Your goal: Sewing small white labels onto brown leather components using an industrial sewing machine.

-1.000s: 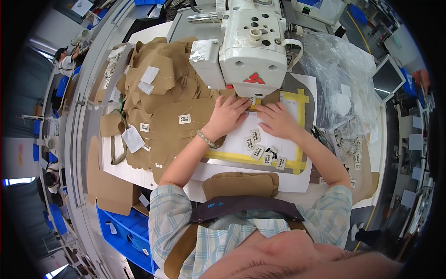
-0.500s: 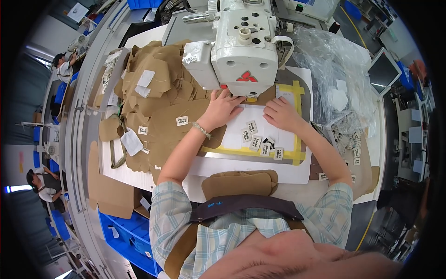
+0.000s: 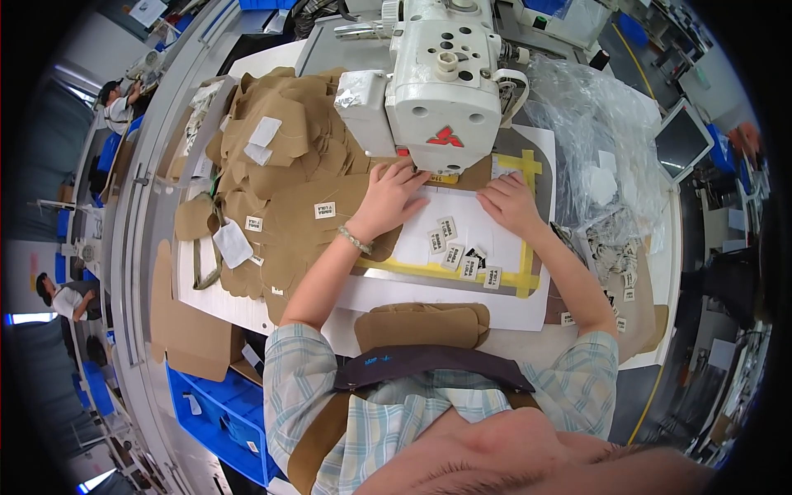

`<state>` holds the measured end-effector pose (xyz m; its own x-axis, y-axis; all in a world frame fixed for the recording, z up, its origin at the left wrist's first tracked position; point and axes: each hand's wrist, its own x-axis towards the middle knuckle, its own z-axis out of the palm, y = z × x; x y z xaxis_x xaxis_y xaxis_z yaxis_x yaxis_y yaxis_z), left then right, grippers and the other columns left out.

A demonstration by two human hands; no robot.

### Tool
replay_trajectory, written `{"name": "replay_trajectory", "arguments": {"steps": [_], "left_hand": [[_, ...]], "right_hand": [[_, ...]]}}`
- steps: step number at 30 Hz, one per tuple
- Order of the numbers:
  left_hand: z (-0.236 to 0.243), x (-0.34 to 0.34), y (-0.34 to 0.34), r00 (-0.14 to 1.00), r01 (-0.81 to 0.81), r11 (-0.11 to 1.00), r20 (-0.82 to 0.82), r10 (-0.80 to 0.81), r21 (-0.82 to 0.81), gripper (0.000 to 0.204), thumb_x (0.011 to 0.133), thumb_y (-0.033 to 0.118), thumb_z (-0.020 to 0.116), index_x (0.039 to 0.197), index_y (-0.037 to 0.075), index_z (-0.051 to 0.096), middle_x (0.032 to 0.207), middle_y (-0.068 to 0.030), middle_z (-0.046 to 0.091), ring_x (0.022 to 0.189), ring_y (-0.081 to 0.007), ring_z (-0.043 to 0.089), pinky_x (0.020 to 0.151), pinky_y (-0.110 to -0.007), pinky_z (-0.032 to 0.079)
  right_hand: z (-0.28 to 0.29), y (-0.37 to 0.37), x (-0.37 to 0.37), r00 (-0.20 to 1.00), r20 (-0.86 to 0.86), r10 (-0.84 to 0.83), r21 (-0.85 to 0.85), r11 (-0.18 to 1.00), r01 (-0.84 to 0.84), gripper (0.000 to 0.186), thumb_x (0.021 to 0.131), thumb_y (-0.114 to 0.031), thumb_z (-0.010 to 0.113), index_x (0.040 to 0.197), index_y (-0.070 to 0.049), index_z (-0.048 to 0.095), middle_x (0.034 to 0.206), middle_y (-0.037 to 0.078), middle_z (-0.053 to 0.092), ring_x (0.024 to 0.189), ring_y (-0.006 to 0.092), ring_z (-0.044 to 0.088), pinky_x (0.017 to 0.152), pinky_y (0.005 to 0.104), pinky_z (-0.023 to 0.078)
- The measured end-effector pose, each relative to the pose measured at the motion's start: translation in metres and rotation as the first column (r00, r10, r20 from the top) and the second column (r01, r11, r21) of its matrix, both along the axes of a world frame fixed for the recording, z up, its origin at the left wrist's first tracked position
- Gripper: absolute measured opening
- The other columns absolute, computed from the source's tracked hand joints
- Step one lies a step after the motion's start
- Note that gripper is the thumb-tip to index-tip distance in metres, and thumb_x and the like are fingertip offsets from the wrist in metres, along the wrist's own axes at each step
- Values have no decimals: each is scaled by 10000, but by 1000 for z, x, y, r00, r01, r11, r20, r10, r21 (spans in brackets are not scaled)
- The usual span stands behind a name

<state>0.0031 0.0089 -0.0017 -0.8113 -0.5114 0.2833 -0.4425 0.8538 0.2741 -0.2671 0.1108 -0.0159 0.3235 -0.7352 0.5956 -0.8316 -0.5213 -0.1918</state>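
A white sewing machine head with a red emblem stands over the work at the far middle. Flat beside its lower left side, my left hand is open, thumb apart, its fingertips near the machine's base. My right hand is open too, with fingers lying on the right part of the work area, by the yellow-taped border. Between and beyond the hands lies a strip of brown fabric, partly hidden under the machine head. Several small white labels are scattered on the white sheet nearer to me.
A heap of cut brown fabric pieces covers the left of the table. Stacked brown pieces lie at the front edge. Clear plastic wrap and bundled label strips are on the right. A blue crate stands lower left.
The whole view has shifted slightly. My hands stay at nearly the same places beside the machine head. In the background at left, a seated person's arm has moved.
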Motion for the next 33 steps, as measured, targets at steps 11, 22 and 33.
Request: {"name": "replay_trajectory", "arguments": {"steps": [11, 22, 33], "left_hand": [[-6, 9, -13, 991, -127, 992, -44, 127, 9, 384, 854, 261, 674, 1182, 70, 619, 1207, -73, 565, 1215, -252, 478, 1028, -457, 299], [3, -13, -6, 944, -329, 936, 59, 324, 129, 280, 765, 265, 763, 934, 61, 673, 972, -57, 642, 1079, -245, 522, 888, -411, 335], [-7, -14, -7, 770, -64, 590, -336, 543, 805, 225, 854, 90, 691, 1005, -19, 565, 706, -33, 626, 608, -80, 541, 532, -276, 430]], "right_hand": [[-3, 23, -3, 988, -50, -144, 23, 989, 145, 92, 797, -169, 711, 876, -122, 697, 924, -16, 626, 840, 172, 584, 815, 365, 379], [-3, 1, -2, 918, -297, -264, 52, 955, 291, 86, 806, -155, 677, 859, -114, 623, 922, 16, 568, 935, 165, 570, 824, 375, 360], [26, 12, 0, 967, -123, -224, 197, 949, 245, 38, 783, -134, 660, 801, -117, 631, 877, 7, 556, 898, 163, 573, 817, 363, 338]]}}
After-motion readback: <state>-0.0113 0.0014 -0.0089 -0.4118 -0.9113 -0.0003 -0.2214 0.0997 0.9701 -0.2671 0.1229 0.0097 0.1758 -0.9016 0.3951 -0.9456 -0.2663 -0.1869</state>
